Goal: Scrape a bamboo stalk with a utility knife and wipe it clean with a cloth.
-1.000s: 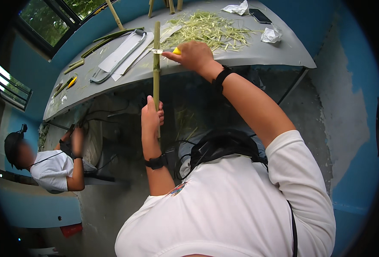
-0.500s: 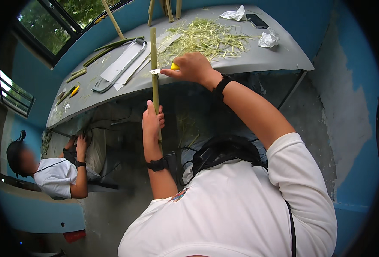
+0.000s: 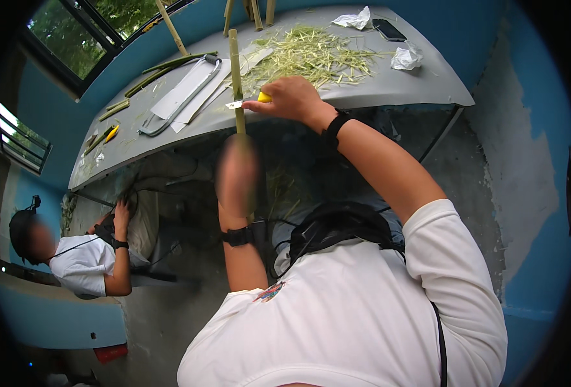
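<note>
A slim green bamboo stick stands nearly upright before me, its upper end above the table edge. My left hand is blurred in outline, but the stick runs into it and a piece shows below, so it is closed round the lower part. In my right hand is a knife with a yellow handle, fingers wrapped round it. Its pale blade lies across the stick, touching it, above my left hand. The right thumb points along toward the blade.
The grey table carries a heap of bamboo shavings, a hacksaw, paper sheets, bamboo pieces, crumpled tissues, a phone and another yellow-handled tool. A person in white sits at the left.
My left hand has moved upward and slightly right, and the bamboo stick's top is higher and a little further right. The knife blade stays at about the same height across the stick.
</note>
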Motion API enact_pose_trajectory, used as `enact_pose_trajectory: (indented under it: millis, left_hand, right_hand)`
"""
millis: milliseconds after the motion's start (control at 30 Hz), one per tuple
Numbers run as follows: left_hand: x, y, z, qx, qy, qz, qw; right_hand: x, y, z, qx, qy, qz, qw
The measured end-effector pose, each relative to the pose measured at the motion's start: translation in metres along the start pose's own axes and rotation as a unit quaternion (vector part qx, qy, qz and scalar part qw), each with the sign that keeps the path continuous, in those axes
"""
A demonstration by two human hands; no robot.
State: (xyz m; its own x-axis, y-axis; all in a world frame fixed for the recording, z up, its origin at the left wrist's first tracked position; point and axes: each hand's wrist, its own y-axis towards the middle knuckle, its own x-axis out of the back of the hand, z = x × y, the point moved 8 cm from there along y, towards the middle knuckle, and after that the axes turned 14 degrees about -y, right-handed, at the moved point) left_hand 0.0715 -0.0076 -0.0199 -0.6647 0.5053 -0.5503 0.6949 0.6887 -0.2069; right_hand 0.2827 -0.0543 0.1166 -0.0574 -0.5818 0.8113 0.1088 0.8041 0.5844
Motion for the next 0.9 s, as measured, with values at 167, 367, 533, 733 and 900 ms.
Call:
enact_pose_trajectory:
  millis: [167,367,533,733,900]
  left_hand:
    - [-0.018,-0.007,-0.012,-0.076,0.094,0.000,0.993]
    - [-0.007,-0.008,-0.020,-0.120,0.190,-0.034,0.974]
    - [-0.003,-0.007,-0.020,-0.117,0.209,-0.074,0.968]
    - [-0.007,-0.008,-0.027,-0.190,0.310,-0.129,0.923]
    - [0.003,-0.020,-0.029,-0.282,0.420,-0.160,0.848]
  right_hand:
    - [0.001,0.000,-0.004,-0.013,0.027,-0.034,0.999]
    - [-0.002,-0.001,-0.003,-0.013,0.009,-0.010,1.000]
    - [-0.002,0.001,-0.004,-0.015,0.017,-0.012,1.000]
    - [-0.004,0.003,-0.007,-0.016,-0.001,-0.018,1.000]
    - [-0.007,0.003,-0.008,-0.045,-0.018,0.013,0.999]
